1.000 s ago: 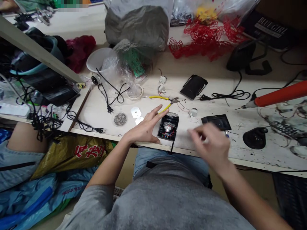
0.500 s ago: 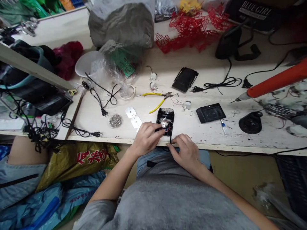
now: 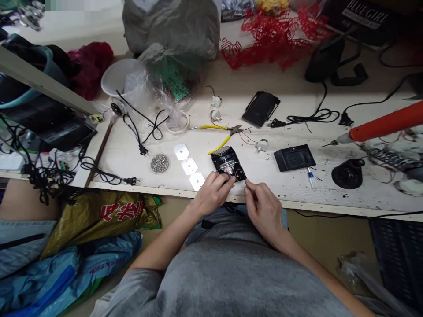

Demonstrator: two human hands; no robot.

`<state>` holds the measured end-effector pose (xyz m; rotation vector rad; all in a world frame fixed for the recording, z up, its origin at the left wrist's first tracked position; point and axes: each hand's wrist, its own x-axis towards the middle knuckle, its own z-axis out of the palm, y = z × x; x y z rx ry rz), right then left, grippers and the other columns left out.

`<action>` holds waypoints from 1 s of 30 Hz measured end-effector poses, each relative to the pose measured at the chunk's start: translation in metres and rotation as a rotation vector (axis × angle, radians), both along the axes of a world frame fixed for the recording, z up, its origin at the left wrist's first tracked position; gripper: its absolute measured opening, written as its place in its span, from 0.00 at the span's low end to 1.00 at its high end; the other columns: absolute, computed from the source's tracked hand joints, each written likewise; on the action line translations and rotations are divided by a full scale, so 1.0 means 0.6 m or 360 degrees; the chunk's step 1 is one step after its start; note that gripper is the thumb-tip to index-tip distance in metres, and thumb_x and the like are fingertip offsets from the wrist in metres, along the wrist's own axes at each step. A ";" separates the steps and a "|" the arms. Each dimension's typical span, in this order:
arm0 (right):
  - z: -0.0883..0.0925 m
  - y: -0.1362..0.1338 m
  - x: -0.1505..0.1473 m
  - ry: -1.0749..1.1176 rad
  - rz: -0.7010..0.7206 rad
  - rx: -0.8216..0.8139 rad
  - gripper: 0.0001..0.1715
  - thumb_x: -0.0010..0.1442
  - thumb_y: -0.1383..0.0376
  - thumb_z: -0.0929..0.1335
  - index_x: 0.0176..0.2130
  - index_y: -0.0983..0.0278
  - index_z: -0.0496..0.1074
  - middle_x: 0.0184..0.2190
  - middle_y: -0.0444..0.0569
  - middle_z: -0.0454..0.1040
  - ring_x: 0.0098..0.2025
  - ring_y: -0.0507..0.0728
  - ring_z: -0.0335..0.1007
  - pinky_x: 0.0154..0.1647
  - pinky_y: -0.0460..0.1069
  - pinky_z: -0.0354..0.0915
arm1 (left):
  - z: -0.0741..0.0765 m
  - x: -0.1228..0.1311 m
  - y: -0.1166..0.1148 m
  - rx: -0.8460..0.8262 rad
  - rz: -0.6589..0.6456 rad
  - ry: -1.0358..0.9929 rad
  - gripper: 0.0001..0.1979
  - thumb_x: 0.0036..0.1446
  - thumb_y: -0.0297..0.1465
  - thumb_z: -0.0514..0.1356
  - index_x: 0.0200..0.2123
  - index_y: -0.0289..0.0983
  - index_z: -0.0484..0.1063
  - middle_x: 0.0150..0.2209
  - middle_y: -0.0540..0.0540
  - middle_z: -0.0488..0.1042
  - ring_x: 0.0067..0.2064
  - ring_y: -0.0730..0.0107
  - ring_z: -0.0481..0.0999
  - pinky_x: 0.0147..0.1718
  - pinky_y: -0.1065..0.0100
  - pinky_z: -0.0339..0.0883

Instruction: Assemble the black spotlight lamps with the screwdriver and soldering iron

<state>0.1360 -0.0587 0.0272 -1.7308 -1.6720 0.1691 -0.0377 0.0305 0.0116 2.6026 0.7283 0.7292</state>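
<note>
A black plastic housing (image 3: 224, 156) lies opened on the bench near its front edge, with a white motor-like part and thin red and blue wires inside. My left hand (image 3: 213, 192) is closed on its near left side, fingertips reaching in by the wires. At the near right corner, my right hand (image 3: 265, 205) pinches a thin black cable (image 3: 245, 180) against the housing; the fingers partly hide it. Yellow-handled cutting pliers (image 3: 222, 136) lie just beyond the housing. Three silver metal plates (image 3: 189, 166) form a slanting row to its left.
A round dish of small screws (image 3: 159, 163) sits to the left. Rightward are a black cover (image 3: 294, 157), a small glue tube (image 3: 311, 179) and a round black part (image 3: 346, 173). An orange-handled soldering iron (image 3: 386, 123) juts in from the right. Someone's bare leg (image 3: 31, 200) shows at far left.
The housing has turned slightly, its far end swinging left. My right hand has moved up and right, to the housing's corner. My left hand has shifted slightly down and right, uncovering a third metal plate.
</note>
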 end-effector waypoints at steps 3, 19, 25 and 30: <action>0.009 0.012 0.010 -0.0070 0.0035 -0.0021 0.10 0.70 0.69 0.62 0.47 0.62 0.71 0.31 0.49 0.73 0.33 0.58 0.71 0.34 0.53 0.68 | 0.007 0.010 -0.002 -0.0107 0.0037 0.0077 0.18 0.70 0.27 0.50 0.60 0.38 0.65 0.45 0.39 0.73 0.43 0.59 0.71 0.44 0.54 0.72; 0.028 0.069 0.045 0.0239 0.0107 -0.0340 0.08 0.64 0.64 0.67 0.31 0.62 0.72 0.29 0.50 0.77 0.31 0.58 0.73 0.34 0.53 0.68 | 0.037 0.018 0.012 -0.0284 -0.0058 0.0136 0.14 0.71 0.27 0.49 0.54 0.38 0.70 0.44 0.42 0.72 0.45 0.60 0.71 0.46 0.58 0.72; 0.022 0.079 0.044 0.1259 -0.0095 -0.0844 0.23 0.53 0.46 0.74 0.31 0.63 0.77 0.24 0.48 0.77 0.25 0.56 0.71 0.27 0.51 0.68 | 0.036 0.017 0.015 -0.0260 -0.0076 0.0176 0.13 0.70 0.26 0.49 0.52 0.36 0.70 0.43 0.41 0.72 0.45 0.59 0.71 0.47 0.57 0.72; 0.026 0.064 0.044 0.0545 0.0095 -0.0446 0.12 0.64 0.58 0.68 0.37 0.63 0.79 0.30 0.49 0.76 0.31 0.55 0.72 0.34 0.52 0.69 | 0.032 0.015 0.015 -0.0205 -0.0091 0.0090 0.13 0.69 0.24 0.50 0.52 0.34 0.70 0.44 0.40 0.72 0.45 0.60 0.70 0.46 0.59 0.72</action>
